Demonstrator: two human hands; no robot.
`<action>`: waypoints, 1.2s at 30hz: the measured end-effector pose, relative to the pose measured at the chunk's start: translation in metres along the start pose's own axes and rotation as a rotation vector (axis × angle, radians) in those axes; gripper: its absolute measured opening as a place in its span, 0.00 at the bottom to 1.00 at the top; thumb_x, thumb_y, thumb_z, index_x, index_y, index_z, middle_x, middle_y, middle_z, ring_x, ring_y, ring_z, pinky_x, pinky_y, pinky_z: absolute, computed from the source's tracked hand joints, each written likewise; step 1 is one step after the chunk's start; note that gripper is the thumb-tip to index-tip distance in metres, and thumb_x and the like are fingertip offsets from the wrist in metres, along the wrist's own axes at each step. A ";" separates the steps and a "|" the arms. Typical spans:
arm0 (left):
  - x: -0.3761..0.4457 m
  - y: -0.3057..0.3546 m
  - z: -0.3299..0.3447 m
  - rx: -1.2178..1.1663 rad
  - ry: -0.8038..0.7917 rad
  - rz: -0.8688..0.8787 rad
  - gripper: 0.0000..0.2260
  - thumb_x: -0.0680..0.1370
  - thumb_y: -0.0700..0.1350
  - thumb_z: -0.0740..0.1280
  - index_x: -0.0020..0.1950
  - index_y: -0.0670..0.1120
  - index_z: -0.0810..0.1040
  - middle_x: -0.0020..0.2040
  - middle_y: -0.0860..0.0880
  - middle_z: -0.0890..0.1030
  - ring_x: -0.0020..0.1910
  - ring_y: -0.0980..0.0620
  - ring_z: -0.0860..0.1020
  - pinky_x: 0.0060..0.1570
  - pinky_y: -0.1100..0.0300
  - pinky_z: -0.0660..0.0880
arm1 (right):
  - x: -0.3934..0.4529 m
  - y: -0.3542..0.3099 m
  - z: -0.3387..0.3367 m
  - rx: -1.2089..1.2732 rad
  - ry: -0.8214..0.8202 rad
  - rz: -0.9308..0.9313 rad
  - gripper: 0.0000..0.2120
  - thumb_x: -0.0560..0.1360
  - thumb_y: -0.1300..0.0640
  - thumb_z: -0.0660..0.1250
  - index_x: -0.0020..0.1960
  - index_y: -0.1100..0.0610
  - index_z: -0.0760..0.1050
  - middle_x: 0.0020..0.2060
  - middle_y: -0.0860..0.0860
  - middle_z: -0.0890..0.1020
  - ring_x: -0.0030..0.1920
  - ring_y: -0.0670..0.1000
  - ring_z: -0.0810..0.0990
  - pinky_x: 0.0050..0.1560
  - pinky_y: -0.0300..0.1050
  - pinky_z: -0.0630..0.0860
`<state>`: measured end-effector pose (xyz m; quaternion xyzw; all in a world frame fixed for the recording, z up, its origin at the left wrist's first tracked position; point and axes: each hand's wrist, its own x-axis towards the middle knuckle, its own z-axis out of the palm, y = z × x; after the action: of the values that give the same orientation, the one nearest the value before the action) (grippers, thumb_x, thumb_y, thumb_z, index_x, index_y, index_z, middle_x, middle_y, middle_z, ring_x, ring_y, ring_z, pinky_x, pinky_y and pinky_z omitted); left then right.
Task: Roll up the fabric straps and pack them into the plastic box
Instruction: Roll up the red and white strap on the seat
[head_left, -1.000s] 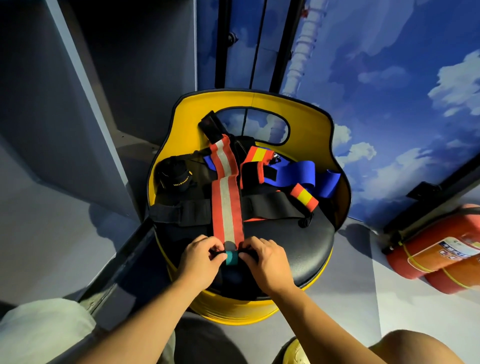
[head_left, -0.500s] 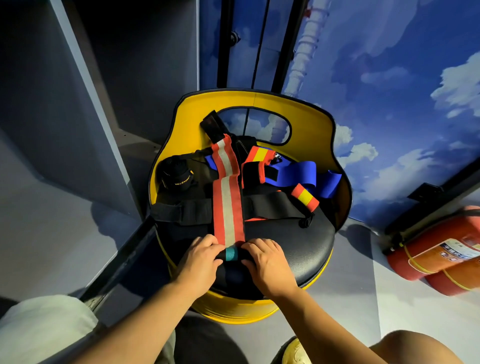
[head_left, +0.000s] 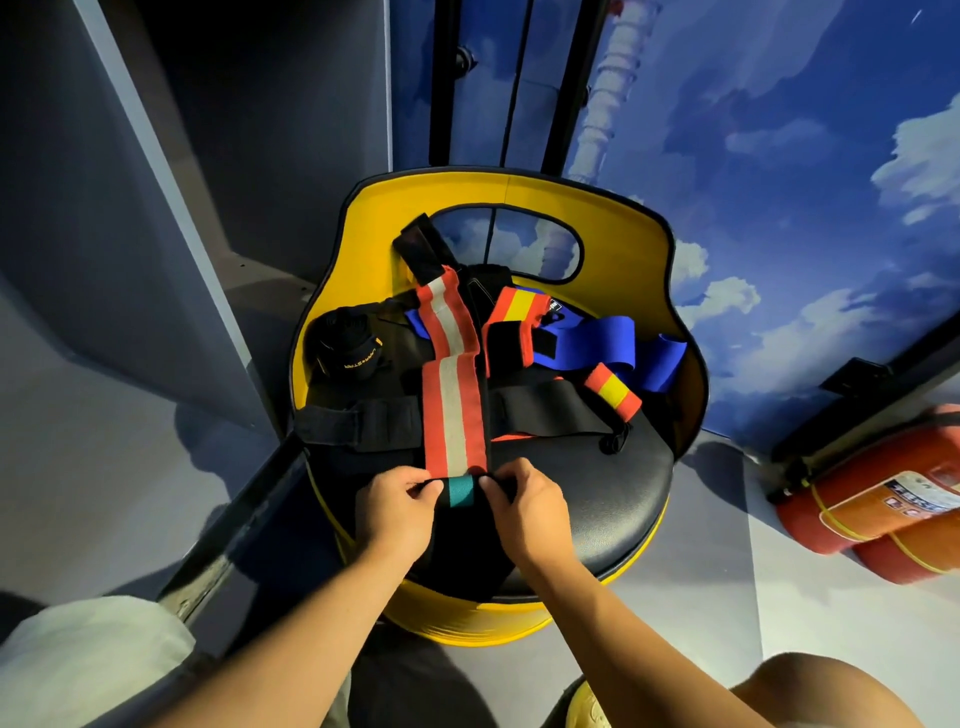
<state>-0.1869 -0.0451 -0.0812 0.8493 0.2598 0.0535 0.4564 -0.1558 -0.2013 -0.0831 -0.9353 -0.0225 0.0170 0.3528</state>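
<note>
A round black padded seat (head_left: 613, 499) with a yellow base and a curved yellow backrest (head_left: 519, 192) serves as the surface. A red strap with a pale grey centre stripe (head_left: 454, 410) is laid along it from far to near, and its near end is rolled into a small black roll with a teal band (head_left: 460, 492). The roll is pinched at its left end by the left hand (head_left: 397, 512) and at its right end by the right hand (head_left: 524, 512), fingers curled round it. A black strap (head_left: 358, 423) lies crosswise beneath the red one. Farther back, a blue strap (head_left: 605, 345) with red and yellow ends is heaped on the right, and a rolled black strap (head_left: 350, 345) sits on the left. A wall painted with blue sky and white clouds (head_left: 779, 156) is seen behind the seat, grey panels (head_left: 104, 260) on the left, and red fire extinguishers (head_left: 883, 499) lie on the pale floor (head_left: 104, 493) at the right.
</note>
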 end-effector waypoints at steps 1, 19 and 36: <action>-0.002 0.002 0.002 -0.018 0.031 -0.019 0.10 0.77 0.45 0.73 0.58 0.45 0.85 0.55 0.49 0.85 0.53 0.50 0.82 0.49 0.63 0.73 | -0.002 -0.001 0.003 0.013 0.015 0.032 0.10 0.79 0.47 0.67 0.51 0.55 0.77 0.46 0.52 0.83 0.47 0.55 0.80 0.46 0.49 0.75; 0.008 0.004 -0.001 -0.021 -0.027 -0.032 0.06 0.77 0.45 0.73 0.53 0.51 0.85 0.52 0.52 0.84 0.52 0.53 0.80 0.48 0.63 0.71 | 0.010 0.009 0.007 -0.042 0.056 -0.153 0.07 0.78 0.52 0.68 0.53 0.53 0.81 0.47 0.52 0.82 0.49 0.56 0.77 0.49 0.49 0.73; 0.001 -0.006 -0.007 -0.007 -0.164 0.074 0.15 0.74 0.39 0.76 0.59 0.49 0.82 0.46 0.50 0.83 0.46 0.54 0.81 0.50 0.58 0.79 | 0.004 0.014 -0.008 -0.086 -0.152 -0.206 0.20 0.76 0.57 0.70 0.67 0.54 0.75 0.59 0.51 0.81 0.60 0.54 0.76 0.62 0.46 0.72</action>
<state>-0.1906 -0.0367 -0.0823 0.8581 0.1899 0.0015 0.4770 -0.1513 -0.2168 -0.0860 -0.9383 -0.1458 0.0503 0.3095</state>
